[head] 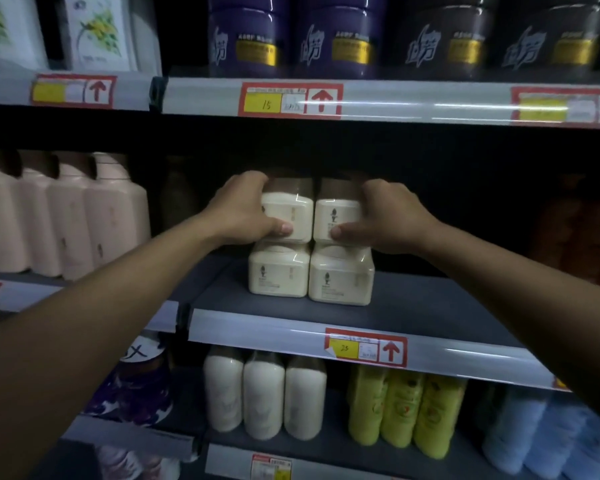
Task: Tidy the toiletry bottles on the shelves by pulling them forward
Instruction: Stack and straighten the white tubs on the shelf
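Cream-coloured square jars with brown lids are stacked two high on the middle shelf. My left hand grips the upper left jar, thumb on its front. My right hand grips the upper right jar the same way. Beneath them stand the lower left jar and lower right jar, set back from the shelf's front edge. Dim brown bottles stand deeper in the shadow behind.
Pink bottles line the middle shelf at left. Purple and dark tubs fill the top shelf. Below are white bottles, yellow-green bottles and blue bottles. Red price tags mark the shelf rails.
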The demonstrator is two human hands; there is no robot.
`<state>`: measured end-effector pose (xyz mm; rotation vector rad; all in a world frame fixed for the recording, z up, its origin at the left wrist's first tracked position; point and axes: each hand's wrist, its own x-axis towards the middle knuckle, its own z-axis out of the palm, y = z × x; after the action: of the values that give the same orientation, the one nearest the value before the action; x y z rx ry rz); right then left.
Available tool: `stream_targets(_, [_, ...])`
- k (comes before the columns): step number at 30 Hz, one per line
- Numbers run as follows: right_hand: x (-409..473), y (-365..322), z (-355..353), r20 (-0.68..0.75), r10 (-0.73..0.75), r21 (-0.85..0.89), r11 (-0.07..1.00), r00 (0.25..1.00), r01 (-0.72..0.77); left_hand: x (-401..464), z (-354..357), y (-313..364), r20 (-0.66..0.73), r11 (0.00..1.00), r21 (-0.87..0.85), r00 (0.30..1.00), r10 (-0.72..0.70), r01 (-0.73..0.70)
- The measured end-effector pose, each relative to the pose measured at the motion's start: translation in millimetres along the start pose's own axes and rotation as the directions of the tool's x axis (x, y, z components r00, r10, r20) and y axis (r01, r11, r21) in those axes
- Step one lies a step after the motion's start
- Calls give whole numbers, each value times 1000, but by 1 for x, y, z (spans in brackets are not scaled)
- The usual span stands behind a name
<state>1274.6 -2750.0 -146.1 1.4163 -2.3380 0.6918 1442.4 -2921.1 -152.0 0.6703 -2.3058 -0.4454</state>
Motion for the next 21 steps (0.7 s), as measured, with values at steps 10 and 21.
stream_targets(10, [-31, 28, 35, -47, 213, 371, 911, 976, -181, -36, 42, -49, -13, 873, -461, 982, -187, 160])
stream_targets(21, [-40, 46, 73, 150, 147, 699, 684, 978, -209, -38, 68, -62, 48, 846, -516, 991, -124, 131])
